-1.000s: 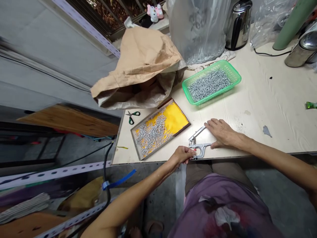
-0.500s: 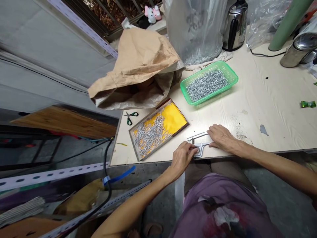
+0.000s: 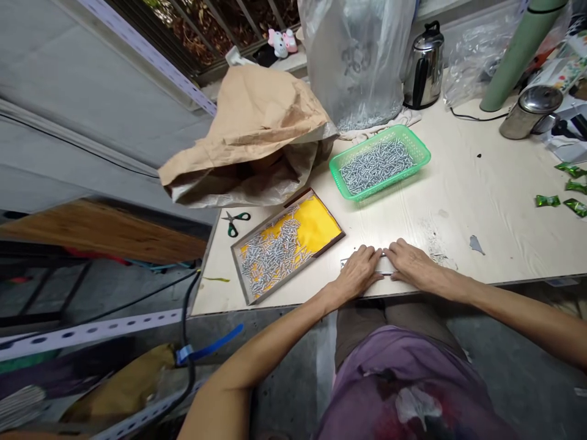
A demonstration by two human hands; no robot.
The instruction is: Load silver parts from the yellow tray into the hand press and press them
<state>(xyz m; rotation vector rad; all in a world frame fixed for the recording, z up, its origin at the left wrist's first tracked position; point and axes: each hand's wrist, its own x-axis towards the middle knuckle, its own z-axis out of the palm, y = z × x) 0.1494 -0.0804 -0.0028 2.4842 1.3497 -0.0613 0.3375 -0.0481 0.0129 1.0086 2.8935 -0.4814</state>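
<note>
My left hand (image 3: 361,272) and my right hand (image 3: 407,263) are side by side at the table's front edge, both closed on one silvery metal fitting (image 3: 385,266). The left fingers lie over its left part, and the right fingers grip its right end. Between the hands a flat, pale stretch shows; the rest is covered. Left of my left hand is a shallow box (image 3: 326,247) with a yellow lining. Small silvery metal pins (image 3: 270,260), perhaps screws, are heaped in its left part.
A green plastic basket (image 3: 426,160) of similar pins stands behind the hands. Scissors (image 3: 233,222) lie left of the box, and a brown paper sack (image 3: 270,116) slumps behind it. Further back are a clear bag (image 3: 353,67), a kettle (image 3: 424,67) and a green flask (image 3: 518,61).
The fitting was spread, showing a spring and an angled arm; now it looks folded flat. My left hand has moved right and over it, close to my right hand. The view has shifted slightly.
</note>
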